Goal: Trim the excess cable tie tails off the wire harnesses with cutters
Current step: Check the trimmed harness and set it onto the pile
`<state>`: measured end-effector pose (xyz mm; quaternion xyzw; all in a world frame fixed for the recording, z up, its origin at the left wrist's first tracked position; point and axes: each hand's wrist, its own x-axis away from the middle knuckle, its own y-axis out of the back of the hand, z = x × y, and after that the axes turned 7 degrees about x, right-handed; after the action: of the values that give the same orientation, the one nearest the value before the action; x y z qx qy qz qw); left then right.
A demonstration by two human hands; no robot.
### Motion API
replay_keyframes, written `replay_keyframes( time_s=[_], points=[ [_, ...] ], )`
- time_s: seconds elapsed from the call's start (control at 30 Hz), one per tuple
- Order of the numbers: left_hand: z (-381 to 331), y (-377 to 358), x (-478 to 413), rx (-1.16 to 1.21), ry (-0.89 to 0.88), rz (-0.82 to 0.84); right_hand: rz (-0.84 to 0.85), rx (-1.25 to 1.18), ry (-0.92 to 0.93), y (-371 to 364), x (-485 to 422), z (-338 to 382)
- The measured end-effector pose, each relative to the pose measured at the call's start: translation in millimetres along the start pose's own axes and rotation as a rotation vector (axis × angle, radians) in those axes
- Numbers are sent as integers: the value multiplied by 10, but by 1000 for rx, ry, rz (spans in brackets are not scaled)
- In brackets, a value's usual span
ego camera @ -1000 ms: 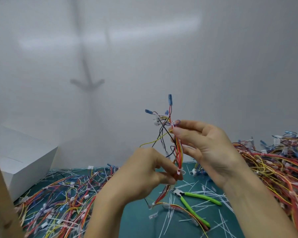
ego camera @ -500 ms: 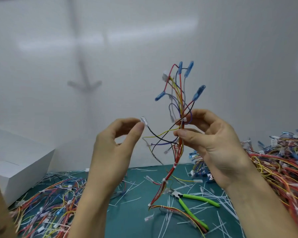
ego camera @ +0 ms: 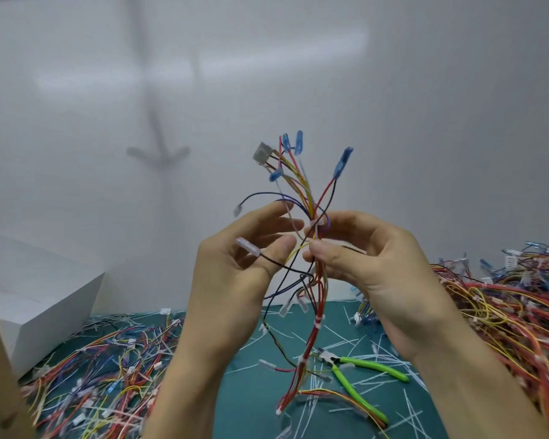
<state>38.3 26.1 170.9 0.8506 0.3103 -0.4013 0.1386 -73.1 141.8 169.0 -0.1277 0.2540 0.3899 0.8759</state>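
Right now we hold one wire harness (ego camera: 318, 312) upright between both hands, above the teal table (ego camera: 251, 403). Our right hand (ego camera: 381, 274) has its grip closed on the bundle, thumb and fingers pinching the red and yellow wires just below a white cable tie (ego camera: 317, 223). Our left hand (ego camera: 235, 277) sits just beside it with curled fingers, the forefinger reaching to the bundle near that tie. A black wire with a clear terminal sleeve (ego camera: 248, 247) crosses this hand, but we cannot tell whether the left grip has closed on it or merely lies against it. Above our hands the wires fan out into blue terminals (ego camera: 343, 161) and a pale connector block (ego camera: 262, 152). Below them the harness hangs toward the table, more ties spaced along it; we cannot tell whether its tip touches. The green-handled cutters (ego camera: 358, 373) lie flat on the table just right of the harness's lower end, in neither hand, among scattered white tie tails (ego camera: 351, 343). A large heap of harnesses (ego camera: 504, 308) lies at the right and a second heap (ego camera: 108, 372) at the left, beside a white box (ego camera: 38, 299).
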Motion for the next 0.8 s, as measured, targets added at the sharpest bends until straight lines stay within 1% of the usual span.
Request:
replay_keyframes(
  time_s=[0.13,0.2,0.3,0.4,0.47,0.57,0.67,0.73,0.8],
  points=[
    [-18,11,26,-23,-42,-11,-12,-11,-38,-10,4,1],
    [-45,4,33,-42,-43,11,-11,1,-39,-10,5,-1],
    [-67,8,37,-48,-14,59,-60,-11,-24,11,2,-4],
    [-55,34,37,-63,57,114,-124,-60,-4,41,0,14],
    [-37,63,37,-69,146,155,-183,-99,7,67,-9,23],
    [16,128,38,-139,274,244,-263,-150,10,117,-40,21],
    [59,174,46,-146,388,306,-326,-172,2,166,-62,25],
    [74,168,45,-174,398,331,-337,-174,4,190,-63,27],
    [82,154,38,-183,360,296,-337,-180,7,205,-62,30]
  ],
)
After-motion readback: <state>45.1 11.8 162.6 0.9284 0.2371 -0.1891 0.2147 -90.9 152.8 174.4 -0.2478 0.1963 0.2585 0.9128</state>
